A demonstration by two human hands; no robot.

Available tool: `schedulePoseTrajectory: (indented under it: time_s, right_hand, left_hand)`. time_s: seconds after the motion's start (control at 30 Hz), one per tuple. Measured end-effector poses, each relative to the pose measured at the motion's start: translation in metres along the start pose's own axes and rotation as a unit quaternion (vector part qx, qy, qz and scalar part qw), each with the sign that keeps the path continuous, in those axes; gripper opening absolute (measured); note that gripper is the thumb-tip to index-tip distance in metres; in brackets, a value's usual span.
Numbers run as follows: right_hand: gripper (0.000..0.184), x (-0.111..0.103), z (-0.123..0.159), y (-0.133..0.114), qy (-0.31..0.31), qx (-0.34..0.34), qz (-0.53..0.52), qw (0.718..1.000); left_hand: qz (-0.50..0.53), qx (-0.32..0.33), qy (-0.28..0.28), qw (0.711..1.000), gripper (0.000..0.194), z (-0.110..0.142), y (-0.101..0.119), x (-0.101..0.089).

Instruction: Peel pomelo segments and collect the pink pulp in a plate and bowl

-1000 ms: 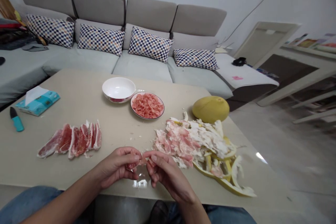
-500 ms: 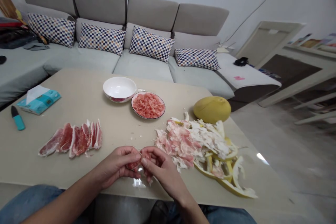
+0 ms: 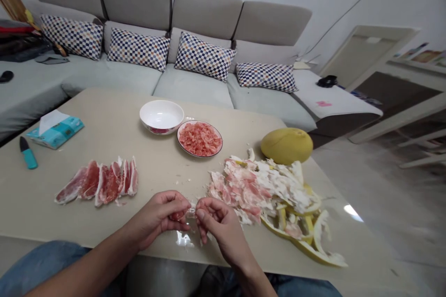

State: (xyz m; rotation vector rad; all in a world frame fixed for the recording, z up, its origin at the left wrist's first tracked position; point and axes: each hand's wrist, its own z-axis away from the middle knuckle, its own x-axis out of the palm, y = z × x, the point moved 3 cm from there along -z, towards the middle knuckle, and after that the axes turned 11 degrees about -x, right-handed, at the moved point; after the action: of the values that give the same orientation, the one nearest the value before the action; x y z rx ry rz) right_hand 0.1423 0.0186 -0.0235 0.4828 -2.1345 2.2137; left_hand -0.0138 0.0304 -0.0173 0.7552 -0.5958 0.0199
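While both hands sit close together, left hand [image 3: 165, 213]: nearly closed, my thumb and fingers gripping a red fruit piece [image 3: 178, 216].
Right hand [image 3: 218, 220]: fingers bent, thumb near the forefinger; whether I grip anything with it, I cannot tell.
Fruit piece: in my left hand, above the table [image 3: 156, 167], facing the right hand.
Segments [image 3: 113, 183]: in a row, left of my hands and farther out.
Plate [image 3: 179, 143]: beyond my hands, bearing red pulp [image 3: 200, 138].
Bowl [image 3: 162, 111]: white, just beside the plate, on its left.
Peelings [image 3: 278, 185]: heaped right of my right hand, with yellow rind [image 3: 318, 253].
Pomelo [image 3: 286, 145]: whole, beyond the peelings.
Knife [image 3: 28, 153]: far left of my hands, near the tissue pack [image 3: 59, 133].
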Motion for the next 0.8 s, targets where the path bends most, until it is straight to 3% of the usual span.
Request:
schedulePoseTrajectory:
  time_s: [0.2, 0.3, 0.37, 0.47, 0.57, 0.67, 0.8]
  right_hand:
    - [0.027, -0.019, -0.018, -0.015, 0.002, -0.038, 0.08, 0.996]
    - [0.024, -0.034, -0.059, -0.034, 0.019, -0.11, 0.209, 0.971]
    - [0.025, -0.044, -0.097, -0.045, 0.023, -0.145, 0.328, 0.933]
    - [0.02, -0.057, -0.151, -0.056, 0.044, -0.167, 0.4, 0.9]
    - [0.018, -0.062, -0.186, -0.064, 0.051, -0.193, 0.446, 0.872]
    - [0.02, -0.058, -0.191, -0.069, 0.045, -0.223, 0.463, 0.856]
    - [0.016, -0.04, -0.155, -0.068, 0.027, -0.237, 0.456, 0.857]
  left_hand:
    - [0.038, 0.026, 0.03, 0.998, 0.019, 0.0, 0.006, -0.006]
    - [0.064, 0.024, 0.036, 0.997, 0.019, -0.001, 0.007, -0.006]
    - [0.089, 0.025, 0.033, 0.995, 0.018, -0.002, 0.008, -0.007]
    - [0.12, 0.041, 0.027, 0.992, 0.012, -0.003, 0.012, -0.01]
    - [0.145, 0.058, 0.022, 0.987, 0.009, -0.003, 0.015, -0.016]
    - [0.163, 0.068, 0.014, 0.984, 0.004, -0.002, 0.018, -0.02]
    - [0.169, 0.08, 0.004, 0.982, 0.006, 0.0, 0.022, -0.017]
